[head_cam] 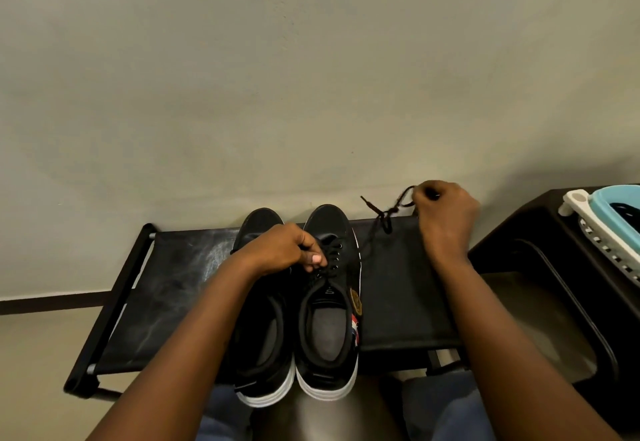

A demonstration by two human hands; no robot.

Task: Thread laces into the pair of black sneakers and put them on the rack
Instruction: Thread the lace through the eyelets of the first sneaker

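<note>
Two black sneakers with white soles stand side by side on the black rack, toes toward the wall. My left arm crosses over the left sneaker. On the right sneaker, my left hand pinches the lacing at the upper eyelets. A black lace runs from that shoe up to the right, looped and tangled in the air. My right hand grips the lace's far part, raised above the rack's back right corner.
A pale wall stands right behind the rack. To the right is a dark cabinet with a light blue and white basket on top. My knees in blue jeans are at the bottom edge.
</note>
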